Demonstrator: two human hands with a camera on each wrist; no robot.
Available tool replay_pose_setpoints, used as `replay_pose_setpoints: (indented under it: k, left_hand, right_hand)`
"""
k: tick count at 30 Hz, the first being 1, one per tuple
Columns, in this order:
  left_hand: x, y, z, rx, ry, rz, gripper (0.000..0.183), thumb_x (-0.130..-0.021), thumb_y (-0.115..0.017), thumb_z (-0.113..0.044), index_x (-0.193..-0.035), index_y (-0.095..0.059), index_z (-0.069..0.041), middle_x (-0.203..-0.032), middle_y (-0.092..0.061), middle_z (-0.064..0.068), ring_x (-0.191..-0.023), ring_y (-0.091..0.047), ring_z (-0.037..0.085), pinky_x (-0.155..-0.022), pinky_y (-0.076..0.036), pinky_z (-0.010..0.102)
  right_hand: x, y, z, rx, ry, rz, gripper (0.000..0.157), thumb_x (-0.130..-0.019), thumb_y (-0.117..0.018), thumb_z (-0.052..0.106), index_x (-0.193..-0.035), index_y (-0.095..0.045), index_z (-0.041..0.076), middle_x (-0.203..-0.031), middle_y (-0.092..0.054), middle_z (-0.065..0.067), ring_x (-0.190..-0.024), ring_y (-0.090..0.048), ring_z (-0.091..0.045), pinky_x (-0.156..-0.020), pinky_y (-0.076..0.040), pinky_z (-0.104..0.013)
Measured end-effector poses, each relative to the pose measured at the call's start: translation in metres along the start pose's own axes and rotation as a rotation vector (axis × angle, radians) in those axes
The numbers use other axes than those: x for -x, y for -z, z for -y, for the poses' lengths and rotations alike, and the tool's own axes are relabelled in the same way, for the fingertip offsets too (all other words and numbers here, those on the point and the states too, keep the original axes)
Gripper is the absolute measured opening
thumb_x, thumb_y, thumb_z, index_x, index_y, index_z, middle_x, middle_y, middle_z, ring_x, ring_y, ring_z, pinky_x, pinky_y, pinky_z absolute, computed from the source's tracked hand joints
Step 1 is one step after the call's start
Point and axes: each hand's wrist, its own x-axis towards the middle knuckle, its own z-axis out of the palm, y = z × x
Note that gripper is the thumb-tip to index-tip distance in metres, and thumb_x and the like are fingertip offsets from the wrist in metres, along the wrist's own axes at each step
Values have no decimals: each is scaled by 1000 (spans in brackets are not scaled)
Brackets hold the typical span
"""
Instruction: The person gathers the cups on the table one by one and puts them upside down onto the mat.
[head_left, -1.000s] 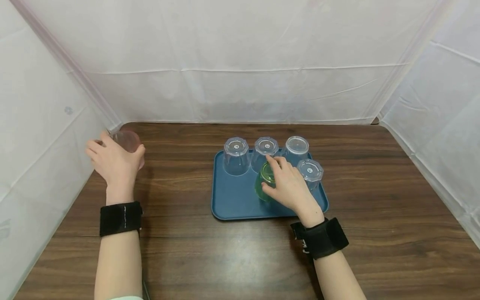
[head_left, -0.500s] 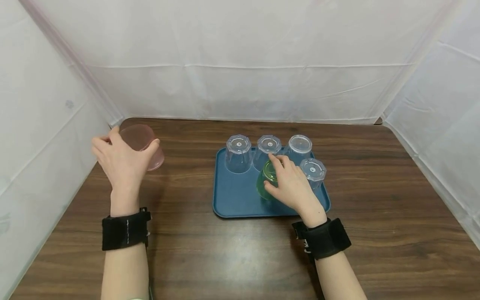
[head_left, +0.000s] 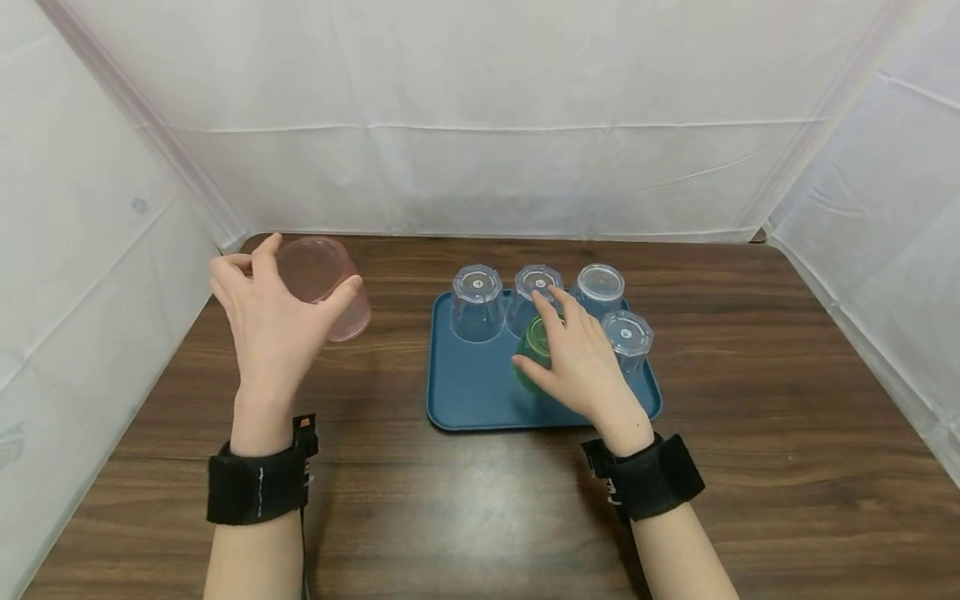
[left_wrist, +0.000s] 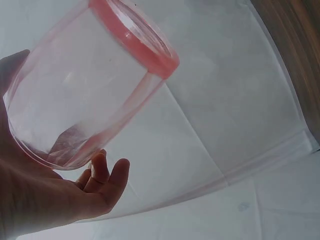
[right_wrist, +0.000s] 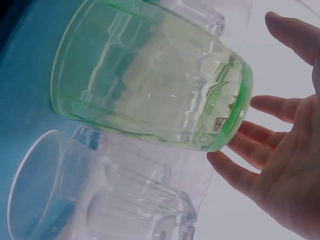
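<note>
At the left, my left hand (head_left: 273, 337) holds a pink see-through cup (head_left: 318, 279) above the table, thumb on one side and fingers on the other. The left wrist view shows its thick pink band pointing away from the palm. On the blue tray (head_left: 472, 400) a green see-through cup (head_left: 536, 340) stands upside down, partly hidden by my right hand (head_left: 585, 367). That hand hovers over it with fingers spread. In the right wrist view the thumb stands away from the green cup (right_wrist: 155, 75), and the fingertips are right by its base.
Several clear cups stand upside down on the tray: a clear cup (head_left: 477, 308) at the back left, a clear cup (head_left: 628, 337) at the right, and others along the back. White sheeting (head_left: 480, 175) walls the wooden table (head_left: 750, 400) at back and sides.
My left hand has carried the pink cup rightward from the far left corner. The right hand has loosened around the green cup, its thumb and fingers spreading wider. The cups on the tray stay put.
</note>
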Motion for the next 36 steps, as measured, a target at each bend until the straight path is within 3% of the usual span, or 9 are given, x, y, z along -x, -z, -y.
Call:
replay_pose_setpoints:
  k: [16, 24, 36]
  left_hand:
    - [18, -2, -26, 46, -148, 57, 85, -67, -72, -49, -136, -41, -10, -115, -29, 18, -112, -26, 30, -92, -31, 53]
    - [30, -8, -36, 92, -265, 67, 84, -71, -69, -47, -137, -37, -8, -112, -31, 19, -107, -31, 31, -87, -35, 50]
    - [36, -13, -40, 116, -300, 124, 84, -72, -69, -47, -138, -36, -9, -112, -33, 18, -106, -31, 28, -84, -35, 50]
  right_hand:
    - [1, 3, 9, -38, 107, -147, 84, -78, -65, 47, -144, -27, 10, -140, -33, -17, -124, -37, -31, -101, -30, -48]
    - [2, 5, 18, -67, 191, -215, 88, -76, -68, 45, -143, -28, 6, -137, -38, -16, -121, -40, -27, -98, -35, -44]
    - [3, 6, 23, -66, 240, -241, 92, -74, -69, 47, -144, -24, 8, -136, -39, -16, -122, -39, -26, -97, -37, -43]
